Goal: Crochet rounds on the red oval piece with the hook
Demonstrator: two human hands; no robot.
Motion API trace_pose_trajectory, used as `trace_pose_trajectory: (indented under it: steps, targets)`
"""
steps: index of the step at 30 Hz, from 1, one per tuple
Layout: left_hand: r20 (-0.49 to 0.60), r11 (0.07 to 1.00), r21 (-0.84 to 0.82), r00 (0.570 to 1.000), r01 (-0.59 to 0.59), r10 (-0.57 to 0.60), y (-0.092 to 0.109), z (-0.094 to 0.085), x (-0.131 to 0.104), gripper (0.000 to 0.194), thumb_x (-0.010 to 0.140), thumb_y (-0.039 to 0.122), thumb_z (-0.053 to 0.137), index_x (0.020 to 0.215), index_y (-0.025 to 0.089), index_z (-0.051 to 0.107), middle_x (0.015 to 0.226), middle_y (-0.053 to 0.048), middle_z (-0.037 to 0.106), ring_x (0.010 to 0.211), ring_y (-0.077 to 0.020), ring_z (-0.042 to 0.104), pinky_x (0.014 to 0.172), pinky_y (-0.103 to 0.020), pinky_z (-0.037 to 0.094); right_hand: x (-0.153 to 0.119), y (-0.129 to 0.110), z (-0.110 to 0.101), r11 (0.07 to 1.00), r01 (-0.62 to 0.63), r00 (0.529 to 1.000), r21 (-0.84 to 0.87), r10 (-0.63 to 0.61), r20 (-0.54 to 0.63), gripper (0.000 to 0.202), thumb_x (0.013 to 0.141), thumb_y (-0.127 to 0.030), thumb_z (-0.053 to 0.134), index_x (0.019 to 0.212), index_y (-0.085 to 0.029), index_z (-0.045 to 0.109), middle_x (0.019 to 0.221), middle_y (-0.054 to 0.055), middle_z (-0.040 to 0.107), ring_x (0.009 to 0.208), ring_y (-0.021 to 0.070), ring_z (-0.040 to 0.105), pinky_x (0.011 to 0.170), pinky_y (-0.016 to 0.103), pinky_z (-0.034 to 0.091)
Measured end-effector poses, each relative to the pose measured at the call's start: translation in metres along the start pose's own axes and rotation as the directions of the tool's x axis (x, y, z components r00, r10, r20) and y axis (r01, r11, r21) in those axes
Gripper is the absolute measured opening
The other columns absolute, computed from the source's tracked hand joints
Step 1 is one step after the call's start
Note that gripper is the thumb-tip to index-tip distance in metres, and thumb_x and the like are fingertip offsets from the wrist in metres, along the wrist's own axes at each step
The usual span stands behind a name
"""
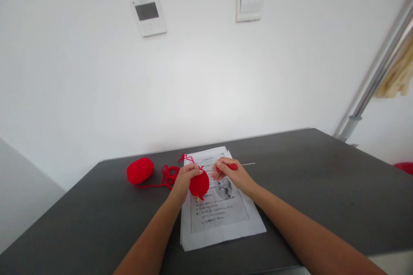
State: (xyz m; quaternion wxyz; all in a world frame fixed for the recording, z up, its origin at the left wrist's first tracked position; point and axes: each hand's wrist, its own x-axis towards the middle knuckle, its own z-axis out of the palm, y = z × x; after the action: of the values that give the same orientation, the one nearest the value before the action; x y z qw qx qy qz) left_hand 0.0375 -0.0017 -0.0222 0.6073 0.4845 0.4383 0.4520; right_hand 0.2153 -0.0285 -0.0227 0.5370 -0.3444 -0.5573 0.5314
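Observation:
My left hand (186,179) is closed on the edge of a round red crochet piece (199,184), thumb on top. A small yellow stitch marker (198,199) hangs at the lower edge of the piece. To its right, my right hand (229,171) grips a crochet hook (232,166) by its red handle, the metal shaft pointing right, away from the piece. Loose red yarn (170,176) lies tangled left of my left hand and leads to a red yarn ball (140,171). Under both hands lie printed sheets (219,232) with text and a picture.
The dark grey table (309,184) stands against a white wall. On the wall are a panel with a dark screen (149,16) and a switch plate (248,3). A metal pole (374,79) slants at the right, near a cream-coloured hanging thing (395,75).

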Motion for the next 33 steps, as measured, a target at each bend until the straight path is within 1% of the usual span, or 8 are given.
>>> trace_pose_trajectory:
  steps: [4,7,10,14,18,23,29,33]
  targets:
    - [-0.05,1.0,-0.014,0.999,-0.019,0.018,-0.001,-0.002,0.001,0.023,0.053,0.021,0.07,0.048,0.017,0.049,0.041,0.005,0.051,0.037,-0.0084,0.043,0.041,-0.02,0.026,0.002,0.01,-0.007,0.964,0.088,0.996,-0.251,-0.083,0.031,0.027,0.087,-0.038,0.051,0.073,-0.017,0.059,0.062,0.0,0.064,0.056,0.0118,0.06,0.055,0.023,0.051]
    - [-0.048,0.999,-0.017,0.998,-0.034,0.033,-0.003,0.0,0.0,0.023,0.054,0.026,0.074,0.051,0.015,0.054,0.045,0.003,0.055,0.041,-0.0095,0.047,0.044,-0.021,0.03,0.006,0.022,-0.019,0.668,0.289,0.956,-0.686,-0.241,0.168,0.01,0.084,-0.018,0.054,0.086,-0.019,0.063,0.081,0.003,0.066,0.075,0.0153,0.06,0.071,0.028,0.049]
    - [-0.043,0.998,-0.011,0.997,-0.058,0.058,-0.005,0.003,0.0,0.023,0.056,0.029,0.076,0.053,0.014,0.059,0.048,0.001,0.058,0.044,-0.0102,0.048,0.047,-0.021,0.034,0.014,0.033,-0.031,0.601,0.273,0.955,-0.752,-0.265,0.135,0.025,0.077,-0.001,0.049,0.086,-0.017,0.065,0.086,0.008,0.063,0.079,0.0189,0.058,0.075,0.033,0.048]
    - [-0.072,0.994,0.001,0.991,-0.113,0.113,-0.008,0.006,0.0,0.024,0.057,0.031,0.077,0.053,0.014,0.06,0.05,0.001,0.06,0.047,-0.0107,0.049,0.05,-0.022,0.036,0.019,0.032,-0.033,0.561,0.266,0.938,-0.784,-0.339,0.076,0.033,0.077,0.001,0.044,0.099,-0.015,0.063,0.102,0.013,0.059,0.101,0.0248,0.051,0.091,0.042,0.04]
    - [-0.09,0.987,0.032,0.983,-0.155,0.158,-0.01,0.009,-0.001,0.022,0.059,0.031,0.077,0.056,0.015,0.063,0.053,0.001,0.061,0.05,-0.0118,0.051,0.052,-0.023,0.038,0.01,0.021,-0.013,0.641,0.253,0.958,-0.725,-0.271,0.094,0.016,0.088,-0.02,0.047,0.09,-0.019,0.063,0.092,0.008,0.065,0.091,0.0221,0.055,0.084,0.037,0.041]
    - [-0.05,0.986,0.028,0.984,-0.167,0.168,-0.008,0.01,0.001,0.023,0.062,0.036,0.075,0.062,0.014,0.069,0.057,-0.001,0.064,0.056,-0.014,0.055,0.056,-0.024,0.043,0.002,0.018,0.005,0.709,0.146,0.986,-0.69,-0.157,0.046,0.03,0.087,-0.03,0.045,0.059,-0.019,0.048,0.057,-0.001,0.051,0.056,0.0143,0.046,0.054,0.026,0.034]
    - [-0.197,0.967,-0.106,0.958,-0.23,0.207,0.003,-0.005,0.005,0.026,0.059,0.034,0.076,0.073,0.012,0.07,0.075,-0.006,0.07,0.073,-0.0185,0.063,0.072,-0.031,0.051,0.002,0.015,0.001,0.787,0.047,0.99,-0.615,-0.117,-0.074,0.033,0.087,-0.036,0.04,0.059,-0.02,0.039,0.055,-0.003,0.043,0.054,0.0124,0.042,0.051,0.023,0.031]
    - [-0.289,0.94,0.057,0.896,-0.336,0.337,0.009,-0.016,0.006,0.029,0.063,0.03,0.071,0.086,0.014,0.066,0.087,-0.008,0.069,0.079,-0.0214,0.064,0.061,-0.031,0.052,0.002,0.016,0.0,0.823,0.009,0.987,-0.568,-0.1,-0.129,0.03,0.087,-0.036,0.04,0.062,-0.021,0.037,0.056,-0.004,0.042,0.054,0.0122,0.041,0.05,0.023,0.031]
